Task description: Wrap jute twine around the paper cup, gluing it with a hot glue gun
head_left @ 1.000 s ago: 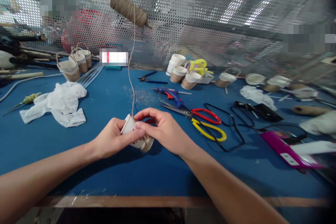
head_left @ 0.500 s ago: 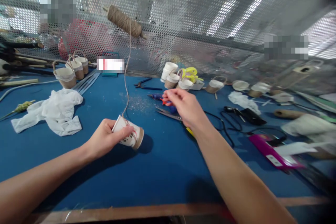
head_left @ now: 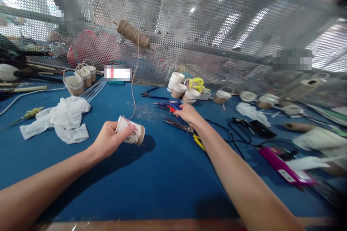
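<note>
My left hand (head_left: 107, 138) is closed around a white printed paper cup (head_left: 133, 134), tilted on its side with a band of brown twine round its right end. From the cup, a strand of twine (head_left: 133, 95) runs up to a spool (head_left: 132, 34). My right hand (head_left: 188, 113) grips the handle of a blue glue gun (head_left: 165, 104) with an orange trigger, its nozzle pointing left. Scissors (head_left: 177, 125) with yellow handles lie on the blue table, just below that hand. Dark-handled pliers (head_left: 154, 96) rest behind the glue gun.
Several twine-wrapped cups (head_left: 74, 86) stand at the back left, others (head_left: 191, 95) at the back centre and right. White cloth (head_left: 62, 117) lies at left. A purple power strip (head_left: 282, 168) and black cables (head_left: 230, 130) are at right. Perforated metal (head_left: 173, 18) forms the back.
My right hand has moved down onto the glue gun and closed on its handle. My left hand still holds the cup, now tipped closer to level. The view has shifted slightly.
</note>
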### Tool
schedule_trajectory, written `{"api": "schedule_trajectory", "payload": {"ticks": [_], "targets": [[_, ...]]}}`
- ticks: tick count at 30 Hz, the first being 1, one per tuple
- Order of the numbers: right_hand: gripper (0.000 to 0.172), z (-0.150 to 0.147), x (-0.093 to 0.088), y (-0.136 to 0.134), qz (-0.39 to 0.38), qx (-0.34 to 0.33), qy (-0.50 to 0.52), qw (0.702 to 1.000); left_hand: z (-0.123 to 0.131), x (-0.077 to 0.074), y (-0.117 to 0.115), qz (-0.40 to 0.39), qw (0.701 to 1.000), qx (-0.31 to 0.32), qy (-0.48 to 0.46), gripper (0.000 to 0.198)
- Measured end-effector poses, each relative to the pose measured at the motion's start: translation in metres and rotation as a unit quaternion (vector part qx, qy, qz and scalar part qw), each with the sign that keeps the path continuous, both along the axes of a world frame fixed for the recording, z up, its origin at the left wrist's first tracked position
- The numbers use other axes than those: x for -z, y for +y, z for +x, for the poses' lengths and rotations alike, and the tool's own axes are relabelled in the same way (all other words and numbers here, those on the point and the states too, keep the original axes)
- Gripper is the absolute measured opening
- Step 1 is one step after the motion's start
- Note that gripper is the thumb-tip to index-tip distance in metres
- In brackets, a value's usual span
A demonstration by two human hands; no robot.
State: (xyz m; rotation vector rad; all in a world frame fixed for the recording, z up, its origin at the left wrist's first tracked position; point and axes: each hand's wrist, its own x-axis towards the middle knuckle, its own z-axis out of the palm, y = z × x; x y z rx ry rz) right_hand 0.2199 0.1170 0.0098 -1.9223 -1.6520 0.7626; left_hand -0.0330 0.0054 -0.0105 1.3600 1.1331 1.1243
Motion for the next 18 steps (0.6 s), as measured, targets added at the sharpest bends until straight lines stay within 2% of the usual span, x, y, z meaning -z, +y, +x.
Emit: {"api": "schedule_trajectory", "payload": {"ticks": [3, 5, 9, 12, 18], "targets": [[0.014, -0.007, -0.020, -0.030, 0.021, -0.039, 0.088, 0.995, -0.001, -0.001, 0.000, 0.009, 1.000, 0.000, 0.012, 0.030], [0.014, -0.013, -0.031, -0.053, 0.008, -0.077, 0.137, 0.988, -0.001, -0.002, -0.001, 0.009, 1.000, -0.003, 0.017, 0.029], [0.019, -0.024, -0.036, -0.094, 0.012, -0.159, 0.190, 0.969, 0.000, -0.003, -0.001, 0.000, 1.000, -0.010, 0.028, 0.031], [0.023, -0.028, -0.029, -0.110, 0.013, -0.207, 0.167, 0.964, 0.000, -0.002, 0.002, -0.031, 0.999, -0.025, 0.024, 0.032], [0.023, -0.035, -0.027, -0.125, -0.007, -0.194, 0.051, 0.980, 0.000, 0.004, 0.011, -0.062, 0.995, -0.066, 0.052, 0.034]]}}
